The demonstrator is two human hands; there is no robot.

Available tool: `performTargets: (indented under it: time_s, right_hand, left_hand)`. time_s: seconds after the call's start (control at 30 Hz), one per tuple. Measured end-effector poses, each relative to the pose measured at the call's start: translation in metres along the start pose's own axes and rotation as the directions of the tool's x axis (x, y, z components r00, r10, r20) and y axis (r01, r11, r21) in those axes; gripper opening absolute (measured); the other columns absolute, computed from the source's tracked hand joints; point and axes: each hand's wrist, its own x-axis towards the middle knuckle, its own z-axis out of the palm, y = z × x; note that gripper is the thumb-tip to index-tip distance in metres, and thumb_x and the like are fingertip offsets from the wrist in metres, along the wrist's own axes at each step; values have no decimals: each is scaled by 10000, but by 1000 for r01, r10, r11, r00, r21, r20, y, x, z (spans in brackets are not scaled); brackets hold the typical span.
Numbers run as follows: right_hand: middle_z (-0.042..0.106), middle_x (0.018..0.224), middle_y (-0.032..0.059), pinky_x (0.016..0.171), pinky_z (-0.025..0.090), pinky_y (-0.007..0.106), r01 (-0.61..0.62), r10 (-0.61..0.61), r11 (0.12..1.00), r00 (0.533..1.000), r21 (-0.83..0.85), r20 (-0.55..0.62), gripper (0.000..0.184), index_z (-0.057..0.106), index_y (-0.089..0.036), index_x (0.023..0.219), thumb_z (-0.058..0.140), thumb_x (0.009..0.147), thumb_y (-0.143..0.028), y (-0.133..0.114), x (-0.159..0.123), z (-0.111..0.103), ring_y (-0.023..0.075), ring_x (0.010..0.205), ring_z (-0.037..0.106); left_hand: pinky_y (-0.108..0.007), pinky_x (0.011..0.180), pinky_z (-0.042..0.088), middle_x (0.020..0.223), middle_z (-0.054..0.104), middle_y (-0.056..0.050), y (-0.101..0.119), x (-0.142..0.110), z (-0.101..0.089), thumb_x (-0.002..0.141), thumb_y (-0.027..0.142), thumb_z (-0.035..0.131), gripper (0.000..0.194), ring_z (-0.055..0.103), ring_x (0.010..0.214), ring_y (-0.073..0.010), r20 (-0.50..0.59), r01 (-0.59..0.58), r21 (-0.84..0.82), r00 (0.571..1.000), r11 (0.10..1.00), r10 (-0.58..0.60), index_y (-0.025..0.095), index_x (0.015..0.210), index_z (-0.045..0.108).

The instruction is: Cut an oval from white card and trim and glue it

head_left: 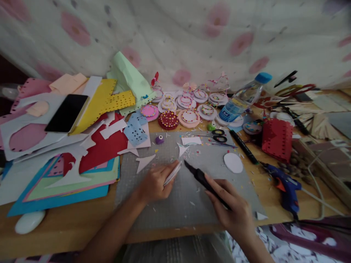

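My left hand (155, 182) is closed on a small stack of white paper pieces (172, 174), held on edge above the grey cutting mat (192, 212). In my right hand (233, 204) is a black utility knife (204, 179), its dark blade pointing up and left toward the stack without touching it. White paper scraps, such as a pointed one (145, 163), lie on the mat beyond my left hand. A white paper disc (233, 163) rests on the mat's right side. Black-handled scissors (219, 136) and a small purple punch (159, 139) are at its far edge.
Decorated paper discs (189, 117) stand in rows behind the mat, beside a water bottle (241, 98). Coloured paper sheets and a phone (67, 113) pile up on the left. To the right are a marker (243, 147), a red punched-paper piece (276, 139) and a blue glue gun (285, 188).
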Motion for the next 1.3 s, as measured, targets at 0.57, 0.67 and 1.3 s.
performTargets:
  time_s: [0.57, 0.67, 1.3]
  right_hand:
    - [692, 1016, 49, 709, 551, 211, 28, -34, 993, 998, 119, 53, 429, 541, -308, 1358, 528, 940, -211, -11, -2, 4, 132, 807, 695]
    - [692, 1033, 37, 707, 548, 197, -6, 2, 996, 999, 89, 45, 414, 553, -306, 1346, 527, 941, -224, -11, -1, 8, 127, 816, 699]
    - [714, 984, 25, 610, 543, 190, -163, 163, 987, 986, -4, -35, 399, 581, -321, 1321, 553, 925, -282, 10, -3, 10, 148, 771, 709]
  left_hand:
    - [-320, 711, 569, 956, 728, -84, -3, 0, 1, 881, 154, 458, 557, 707, 787, -202, -39, -28, 0, 999, 1000, 28, 174, 1434, 393]
    - [-318, 711, 569, 947, 725, -88, -2, 0, 1, 893, 166, 464, 532, 705, 776, -199, -53, -27, 14, 998, 1000, 28, 167, 1422, 406]
    - [-319, 748, 562, 964, 727, -91, -3, -2, -1, 883, 155, 473, 499, 704, 815, -198, -5, -13, -54, 1000, 998, 13, 158, 1382, 459]
